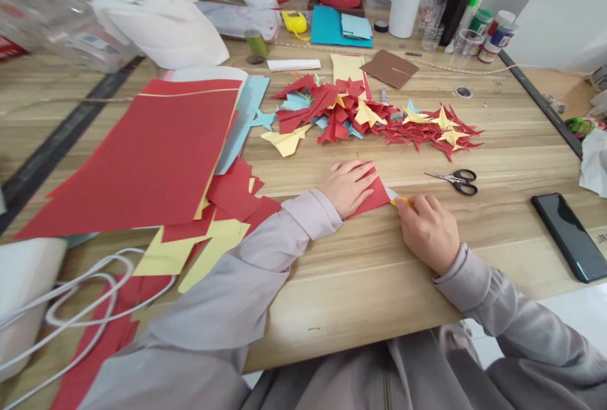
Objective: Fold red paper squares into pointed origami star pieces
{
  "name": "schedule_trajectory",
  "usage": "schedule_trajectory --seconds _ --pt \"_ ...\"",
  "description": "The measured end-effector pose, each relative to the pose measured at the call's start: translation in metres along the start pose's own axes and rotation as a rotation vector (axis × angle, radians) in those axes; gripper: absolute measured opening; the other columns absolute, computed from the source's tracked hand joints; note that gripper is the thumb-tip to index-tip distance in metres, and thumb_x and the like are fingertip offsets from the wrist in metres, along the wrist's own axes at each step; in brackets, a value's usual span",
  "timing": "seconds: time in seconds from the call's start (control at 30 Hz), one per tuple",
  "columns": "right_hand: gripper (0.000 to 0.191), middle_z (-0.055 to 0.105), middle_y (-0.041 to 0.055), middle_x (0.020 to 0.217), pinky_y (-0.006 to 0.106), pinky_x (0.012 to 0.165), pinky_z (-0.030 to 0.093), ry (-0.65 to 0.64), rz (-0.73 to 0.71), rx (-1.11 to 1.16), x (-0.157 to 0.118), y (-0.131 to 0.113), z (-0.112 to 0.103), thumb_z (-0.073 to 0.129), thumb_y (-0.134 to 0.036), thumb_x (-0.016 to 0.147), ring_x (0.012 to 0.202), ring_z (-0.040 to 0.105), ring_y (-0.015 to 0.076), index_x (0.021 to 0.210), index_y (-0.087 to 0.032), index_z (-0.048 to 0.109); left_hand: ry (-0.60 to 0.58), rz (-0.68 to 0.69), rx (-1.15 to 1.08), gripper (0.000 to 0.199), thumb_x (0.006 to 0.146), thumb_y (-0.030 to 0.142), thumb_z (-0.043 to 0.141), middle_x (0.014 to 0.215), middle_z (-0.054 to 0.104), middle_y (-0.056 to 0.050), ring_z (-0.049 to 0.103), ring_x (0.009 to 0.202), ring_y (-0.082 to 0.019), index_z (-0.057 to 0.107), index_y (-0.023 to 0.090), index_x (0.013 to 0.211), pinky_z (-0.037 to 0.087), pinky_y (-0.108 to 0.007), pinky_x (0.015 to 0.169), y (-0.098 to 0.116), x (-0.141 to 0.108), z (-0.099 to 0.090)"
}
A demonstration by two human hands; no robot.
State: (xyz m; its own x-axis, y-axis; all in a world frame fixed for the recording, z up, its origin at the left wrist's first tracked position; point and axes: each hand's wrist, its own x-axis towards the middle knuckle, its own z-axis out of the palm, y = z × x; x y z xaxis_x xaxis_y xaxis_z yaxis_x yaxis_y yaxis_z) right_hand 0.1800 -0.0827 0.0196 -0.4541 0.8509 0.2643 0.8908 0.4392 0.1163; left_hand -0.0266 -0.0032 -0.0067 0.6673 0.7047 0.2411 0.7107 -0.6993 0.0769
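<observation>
While my left hand (348, 187) lies flat over a small angular red paper piece (377, 195), my right hand (430, 231) grips a slim yellow-handled, pale-bladed knife (393, 195) just left of its knuckles; too light a press could let the paper slide against the blade
</observation>
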Motion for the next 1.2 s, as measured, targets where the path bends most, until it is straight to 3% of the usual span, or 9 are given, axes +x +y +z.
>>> schedule_trajectory --seconds 0.43,0.7,1.2 --pt "0.031 0.060 0.0086 0.089 0.028 0.062 0.032 -0.008 -0.019 -0.019 0.003 0.006 0.002 0.045 -0.019 0.087 0.080 0.047 0.0187 0.115 -0.020 0.059 0.008 -0.030 -0.027 0.049 0.090 0.035 0.035 0.135 0.048 -0.013 0.041 0.121 -0.028 0.044 0.012 0.131 0.034 -0.045 0.093 0.002 0.001 -0.002" --pt "0.030 0.061 0.0085 0.092 0.028 0.064 0.032 0.013 -0.062 -0.020 0.014 0.010 0.007 0.042 -0.020 0.089 0.083 0.047 0.0193 0.114 -0.020 0.059 0.019 -0.025 -0.019 0.045 0.090 0.036 0.034 0.135 0.048 -0.011 0.042 0.120 -0.028 0.049 0.014 0.127 0.034 -0.045 0.091 0.002 0.001 0.000" --pt "0.029 0.057 0.0078 0.082 0.030 0.056 0.023 0.044 0.035 -0.082 0.010 -0.004 0.008 0.045 -0.021 0.087 0.075 0.043 0.0197 0.112 -0.021 0.058 0.001 -0.025 -0.019 0.046 0.090 0.035 0.033 0.135 0.048 -0.011 0.041 0.121 -0.028 0.049 0.013 0.127 0.034 -0.045 0.091 0.003 0.001 -0.003"
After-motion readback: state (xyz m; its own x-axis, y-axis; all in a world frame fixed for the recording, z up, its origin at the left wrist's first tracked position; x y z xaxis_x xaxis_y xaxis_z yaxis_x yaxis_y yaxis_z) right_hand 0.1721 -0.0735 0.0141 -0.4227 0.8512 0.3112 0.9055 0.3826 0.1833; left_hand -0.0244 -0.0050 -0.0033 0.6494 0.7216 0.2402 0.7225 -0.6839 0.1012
